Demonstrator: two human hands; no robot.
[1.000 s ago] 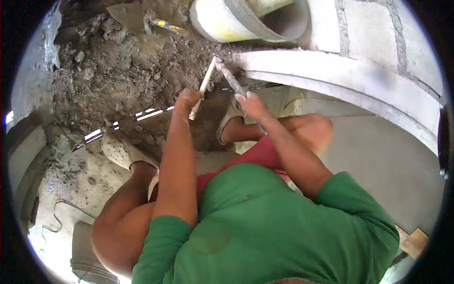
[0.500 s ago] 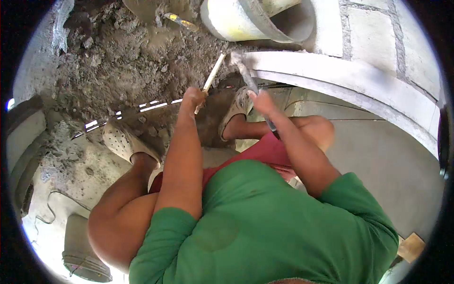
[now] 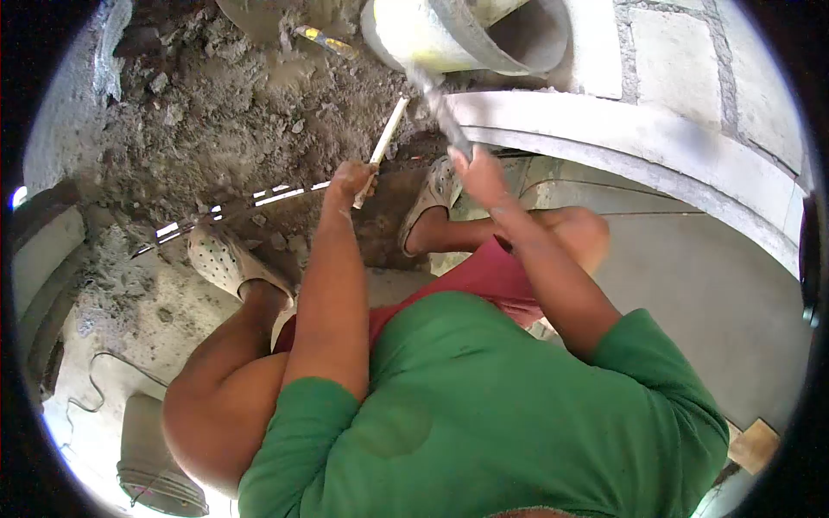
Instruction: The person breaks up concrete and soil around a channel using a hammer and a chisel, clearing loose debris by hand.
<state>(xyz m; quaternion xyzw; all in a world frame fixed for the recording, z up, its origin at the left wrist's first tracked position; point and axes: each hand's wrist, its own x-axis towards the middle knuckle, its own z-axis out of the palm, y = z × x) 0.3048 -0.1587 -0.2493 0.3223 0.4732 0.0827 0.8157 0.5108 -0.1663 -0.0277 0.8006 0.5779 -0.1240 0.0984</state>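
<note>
My left hand [image 3: 352, 180] is closed round the lower part of a pale, narrow strip [image 3: 390, 131], whose upper end points up and right over the wet grey mortar [image 3: 233, 121]. My right hand [image 3: 482, 177] grips the handle of a hammer-like tool [image 3: 445, 112], coated in grey and blurred at its head. That head is above the strip's upper end, near the bucket's lower edge, and apart from the strip. Just right of the tool begins the end of a long white ledge [image 3: 553, 112].
A tipped bucket [image 3: 414, 34] lies at the top, beside block masonry [image 3: 673, 52]. A yellow-handled tool [image 3: 326, 41] rests on the mortar. Another bucket [image 3: 151, 449] and a cable [image 3: 95, 380] are at lower left. A wood piece [image 3: 754, 446] lies lower right.
The tool in my right hand has lifted up and away from the strip's upper end. Both hands are slightly farther right than a second ago, with their grips kept.
</note>
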